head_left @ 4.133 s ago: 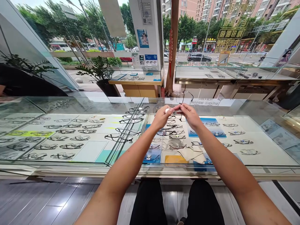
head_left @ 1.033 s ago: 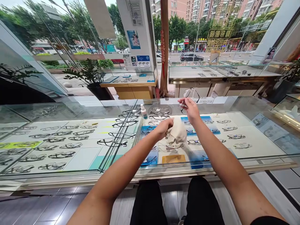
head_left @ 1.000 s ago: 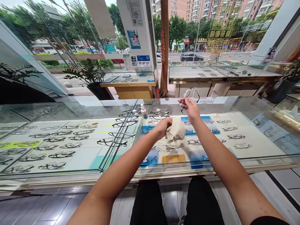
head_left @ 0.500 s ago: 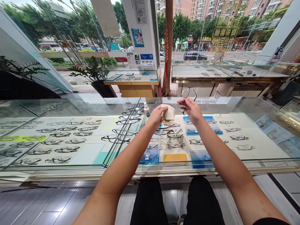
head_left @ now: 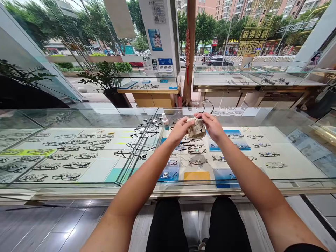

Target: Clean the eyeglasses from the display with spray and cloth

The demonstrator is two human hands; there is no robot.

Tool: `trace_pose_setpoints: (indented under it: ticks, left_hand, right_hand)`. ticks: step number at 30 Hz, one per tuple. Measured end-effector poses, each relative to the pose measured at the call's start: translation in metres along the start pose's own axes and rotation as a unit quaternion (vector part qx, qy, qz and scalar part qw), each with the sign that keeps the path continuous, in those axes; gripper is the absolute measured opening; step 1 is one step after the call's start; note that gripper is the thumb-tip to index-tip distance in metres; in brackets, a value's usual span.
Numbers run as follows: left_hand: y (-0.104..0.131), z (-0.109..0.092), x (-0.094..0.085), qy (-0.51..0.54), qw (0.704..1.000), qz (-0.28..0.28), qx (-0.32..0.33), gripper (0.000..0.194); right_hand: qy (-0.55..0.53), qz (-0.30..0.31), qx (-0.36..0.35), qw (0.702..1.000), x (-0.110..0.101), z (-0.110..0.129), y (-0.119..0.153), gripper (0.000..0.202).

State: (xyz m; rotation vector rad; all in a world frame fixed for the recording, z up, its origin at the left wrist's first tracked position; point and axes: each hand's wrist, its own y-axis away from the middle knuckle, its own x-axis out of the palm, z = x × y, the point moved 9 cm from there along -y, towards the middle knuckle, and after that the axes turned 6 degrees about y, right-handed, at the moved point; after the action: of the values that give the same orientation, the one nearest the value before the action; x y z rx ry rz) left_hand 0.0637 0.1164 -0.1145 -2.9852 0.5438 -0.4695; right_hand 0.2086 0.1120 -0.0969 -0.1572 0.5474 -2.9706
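My left hand point(head_left: 181, 128) is closed on a cream cleaning cloth point(head_left: 196, 132), which hangs from its fingers. Beside it, my right hand point(head_left: 213, 126) pinches a pair of thin dark-framed eyeglasses point(head_left: 212, 107). One lens of the glasses lies against the cloth, and the other end sticks up above my fingers. Both hands are close together over the glass counter. Just left of them stands a small white spray bottle point(head_left: 165, 123). Exactly where the fingertips meet the frame is hard to make out.
The glass display counter point(head_left: 147, 184) holds rows of eyeglasses, blue display cards and a yellow card point(head_left: 196, 176). Several dark frames point(head_left: 130, 154) show left of my forearm. Beyond are a potted plant point(head_left: 105, 82), a wooden-fronted case point(head_left: 149, 100) and another glass case point(head_left: 223, 84).
The right hand has moved left with the eyeglasses, bringing them to the cloth in my left hand. The lower lens now overlaps the cloth, and the view has shifted slightly.
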Motion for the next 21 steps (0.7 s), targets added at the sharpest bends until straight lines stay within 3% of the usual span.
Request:
trace_pose_setpoints:
  ticks: [7,12,17,21]
  left_hand:
    - [0.000,-0.005,0.009,-0.014,0.999,0.043,0.028,0.051]
    - [0.000,-0.008,0.007,-0.016,0.997,0.036,0.072,0.065]
    - [-0.001,0.006,0.008,0.021,0.998,0.057,0.007,0.077]
    - [0.001,0.012,0.019,0.022,0.993,0.112,-0.012,0.065]
  right_hand:
    - [0.011,-0.008,0.013,1.000,0.001,-0.006,0.000,0.056]
    - [-0.025,0.004,0.018,1.000,0.004,-0.006,0.002,0.052]
    - [-0.065,0.019,0.038,0.997,0.008,-0.008,0.003,0.055]
    - [-0.088,0.038,0.036,0.995,0.011,-0.006,0.003,0.052]
